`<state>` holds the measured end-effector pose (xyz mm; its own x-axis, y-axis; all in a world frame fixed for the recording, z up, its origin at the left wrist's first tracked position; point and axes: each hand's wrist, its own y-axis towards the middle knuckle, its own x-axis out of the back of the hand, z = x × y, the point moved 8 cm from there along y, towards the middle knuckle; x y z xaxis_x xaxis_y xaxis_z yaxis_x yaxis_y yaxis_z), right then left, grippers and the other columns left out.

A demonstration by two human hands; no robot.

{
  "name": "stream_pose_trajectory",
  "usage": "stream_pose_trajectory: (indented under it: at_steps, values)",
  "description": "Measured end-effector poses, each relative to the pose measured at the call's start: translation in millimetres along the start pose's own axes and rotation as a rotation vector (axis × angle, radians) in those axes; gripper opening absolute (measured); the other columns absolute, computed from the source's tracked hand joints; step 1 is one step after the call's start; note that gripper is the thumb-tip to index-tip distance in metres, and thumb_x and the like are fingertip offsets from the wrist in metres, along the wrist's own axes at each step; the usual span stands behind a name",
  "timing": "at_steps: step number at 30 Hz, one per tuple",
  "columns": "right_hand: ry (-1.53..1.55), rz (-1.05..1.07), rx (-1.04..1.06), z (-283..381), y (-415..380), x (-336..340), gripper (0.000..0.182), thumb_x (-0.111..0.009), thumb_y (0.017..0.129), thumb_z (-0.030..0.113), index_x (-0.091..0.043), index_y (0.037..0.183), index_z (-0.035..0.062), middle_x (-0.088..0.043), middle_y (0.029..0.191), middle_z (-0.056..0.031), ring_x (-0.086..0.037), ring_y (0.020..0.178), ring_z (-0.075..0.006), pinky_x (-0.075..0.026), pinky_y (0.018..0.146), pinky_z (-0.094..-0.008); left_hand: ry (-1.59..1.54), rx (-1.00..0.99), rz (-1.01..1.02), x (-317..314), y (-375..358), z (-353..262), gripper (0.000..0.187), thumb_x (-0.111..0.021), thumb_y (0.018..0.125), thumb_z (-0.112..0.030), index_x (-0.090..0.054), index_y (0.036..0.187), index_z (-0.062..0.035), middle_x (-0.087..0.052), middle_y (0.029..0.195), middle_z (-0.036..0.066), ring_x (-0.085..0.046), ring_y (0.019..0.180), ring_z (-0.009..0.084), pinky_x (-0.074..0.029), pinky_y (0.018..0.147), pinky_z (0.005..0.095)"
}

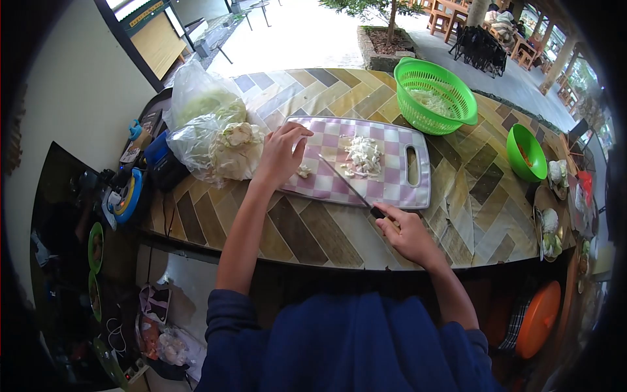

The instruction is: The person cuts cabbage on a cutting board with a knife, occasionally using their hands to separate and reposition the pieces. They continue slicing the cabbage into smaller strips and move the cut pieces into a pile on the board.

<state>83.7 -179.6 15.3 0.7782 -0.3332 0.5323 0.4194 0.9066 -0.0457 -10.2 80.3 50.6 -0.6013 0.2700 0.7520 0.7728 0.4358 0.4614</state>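
Note:
My right hand [408,235] grips a knife [345,180] by its dark handle, the blade pointing up and left over the cutting board [385,191]. The board is checkered pink and white, with a handle slot on its right. My left hand [284,151] is over the board's left end, fingers bent but apart from the thumb, with nothing visible in them. A small pale piece [304,171] lies beside it. Chopped white vegetable pieces [363,157] are heaped mid-board. Left of my left hand, a pale leafy vegetable [234,145] sits against a clear plastic bag [196,130].
A green colander [469,112] with shredded pale vegetable stands at the back right. Farther right are a green bowl [528,153] with orange contents and plates of vegetables [550,222]. A blue tape-like roll [127,199] is at the left. The counter's front edge borders my body.

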Motion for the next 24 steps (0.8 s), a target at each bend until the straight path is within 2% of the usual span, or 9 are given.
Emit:
stream_pose_trajectory:
  at_steps: [1, 2, 5, 6, 11, 17, 18, 21, 24]
  values:
    - [-0.021, -0.008, 0.009, 1, 4, -3, 0.040, -0.060, 0.094, 0.018, -0.057, 0.130, 0.0005, -0.064, 0.114, -0.0285, -0.066, 0.105, -0.0367, -0.050, 0.090, -0.0374, -0.019, 0.006, -0.010, 5, -3, 3, 0.017, -0.059, 0.090, -0.009, -0.069, 0.104, -0.0114, -0.065, 0.110, 0.003, -0.061, 0.105, 0.0242, -0.040, 0.096, 0.0410]
    - [-0.086, -0.105, 0.155, -4, 11, -3, 0.038, -0.059, 0.096, 0.014, -0.057, 0.132, 0.0032, -0.065, 0.080, -0.0081, -0.060, 0.072, -0.0134, -0.049, 0.070, -0.0291, -0.007, -0.005, -0.032, 10, -7, 3, 0.017, -0.058, 0.091, -0.008, -0.068, 0.104, -0.0102, -0.066, 0.109, 0.005, -0.062, 0.102, 0.0255, -0.041, 0.093, 0.0400]
    - [0.035, -0.058, -0.079, -15, 31, -1, 0.039, -0.060, 0.094, 0.016, -0.057, 0.129, 0.0001, -0.069, 0.097, -0.0230, -0.065, 0.076, -0.0248, -0.050, 0.077, -0.0324, 0.006, 0.041, -0.067, 24, -18, 7, 0.016, -0.058, 0.090, -0.008, -0.068, 0.103, -0.0087, -0.067, 0.106, 0.007, -0.063, 0.101, 0.0259, -0.041, 0.094, 0.0392]
    - [0.051, -0.086, -0.047, -15, 35, -1, 0.038, -0.059, 0.094, 0.014, -0.057, 0.129, -0.0001, -0.068, 0.088, -0.0179, -0.058, 0.068, -0.0192, -0.048, 0.070, -0.0308, 0.005, 0.068, -0.060, 28, -21, 10, 0.016, -0.058, 0.090, -0.008, -0.067, 0.103, -0.0083, -0.068, 0.104, 0.007, -0.063, 0.100, 0.0261, -0.041, 0.094, 0.0396]
    - [0.157, -0.098, 0.073, 4, 50, -17, 0.039, -0.060, 0.095, 0.016, -0.057, 0.130, 0.0007, -0.066, 0.082, -0.0137, -0.057, 0.068, -0.0151, -0.047, 0.066, -0.0303, 0.101, 0.153, 0.083, 41, -32, 7, 0.019, -0.058, 0.090, -0.007, -0.069, 0.106, -0.0061, -0.069, 0.113, 0.012, -0.064, 0.106, 0.0285, -0.045, 0.094, 0.0408]
    - [0.178, -0.003, 0.066, 15, 58, -37, 0.039, -0.061, 0.095, 0.017, -0.057, 0.131, 0.0014, -0.065, 0.080, -0.0122, -0.055, 0.067, -0.0123, -0.046, 0.063, -0.0296, 0.197, -0.047, 0.129, 4, -38, 4, 0.027, -0.056, 0.089, -0.007, -0.069, 0.113, -0.0110, -0.066, 0.121, 0.010, -0.059, 0.116, 0.0215, -0.035, 0.108, 0.0458]
    - [0.179, 0.021, 0.040, 17, 56, -38, 0.039, -0.061, 0.095, 0.017, -0.058, 0.130, 0.0015, -0.065, 0.080, -0.0123, -0.055, 0.067, -0.0121, -0.046, 0.063, -0.0296, 0.195, -0.036, 0.171, -1, -37, 3, 0.028, -0.058, 0.088, -0.009, -0.069, 0.113, -0.0120, -0.064, 0.122, 0.008, -0.058, 0.117, 0.0210, -0.029, 0.113, 0.0497]
    - [0.171, 0.027, 0.016, 17, 52, -34, 0.040, -0.061, 0.094, 0.017, -0.058, 0.131, 0.0019, -0.064, 0.080, -0.0125, -0.055, 0.066, -0.0117, -0.046, 0.062, -0.0296, 0.381, 0.039, 0.376, -10, -32, 8, 0.024, -0.062, 0.087, -0.015, -0.069, 0.110, -0.0118, -0.064, 0.115, 0.006, -0.058, 0.115, 0.0221, -0.028, 0.113, 0.0509]
    - [0.145, -0.026, 0.088, 2, 51, -28, 0.040, -0.059, 0.097, 0.018, -0.056, 0.136, 0.0081, -0.061, 0.084, -0.0041, -0.054, 0.068, -0.0083, -0.044, 0.056, -0.0243, 0.310, 0.057, 0.290, 5, -21, 6, 0.021, -0.066, 0.086, -0.023, -0.068, 0.104, -0.0108, -0.063, 0.107, 0.006, -0.058, 0.112, 0.0247, -0.029, 0.112, 0.0475]
